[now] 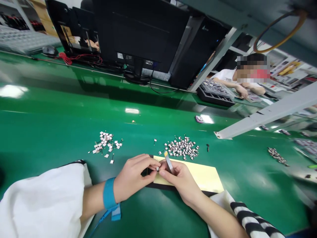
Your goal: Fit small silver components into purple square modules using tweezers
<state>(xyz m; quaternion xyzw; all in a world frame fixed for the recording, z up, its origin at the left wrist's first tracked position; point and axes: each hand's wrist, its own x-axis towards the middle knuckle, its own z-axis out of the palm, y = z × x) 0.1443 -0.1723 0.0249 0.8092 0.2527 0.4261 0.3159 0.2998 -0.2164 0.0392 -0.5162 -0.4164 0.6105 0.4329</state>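
My left hand [135, 177], with a blue strap around its wrist, pinches a small white-and-dark part [157, 168] between thumb and fingertips. Close against it, my right hand [179, 178] has its fingers closed round grey tweezers [169, 163] with a yellowish end pointing up and away. Its thumb and fingertip also meet at the small part. Both hands are over the left end of a pale yellow sheet [205, 175] lying on a black base. Beyond the hands lie two piles of small white parts with dark leads, one at the left [104, 142] and a denser one at the right [183, 147].
The green table [61, 122] stretches across the view. A monitor [138, 36] stands at the back. A slanting white metal post [267, 112] rises at the right. Behind it, a person [237, 82] works beside stacked trays [218, 91]. A dark cluster of parts [277, 156] lies far right.
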